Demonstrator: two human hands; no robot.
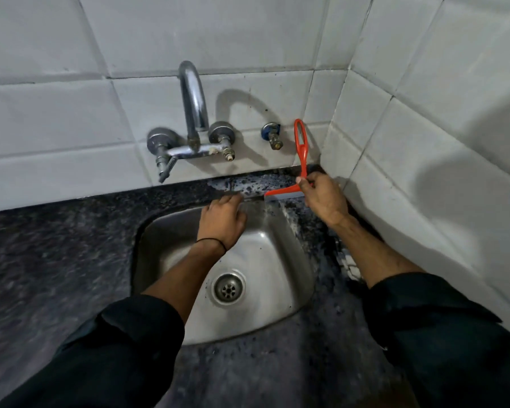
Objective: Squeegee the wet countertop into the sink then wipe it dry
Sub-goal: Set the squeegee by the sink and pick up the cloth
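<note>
My right hand (324, 198) grips the lower handle of a red squeegee (301, 145). Its blade rests at the back right corner of the steel sink (271, 260), on the dark speckled countertop (56, 245). The handle points up toward the tiled wall. Wet streaks and droplets show on the counter strip behind the sink. My left hand (221, 222) rests palm down on the sink's back rim, fingers together, holding nothing. No cloth is in view.
A chrome wall tap (193, 113) arches over the sink's back edge, with a small brass valve (273, 136) to its right. White tiled walls (424, 128) meet in a corner just right of the squeegee. The drain (228, 288) sits mid-basin.
</note>
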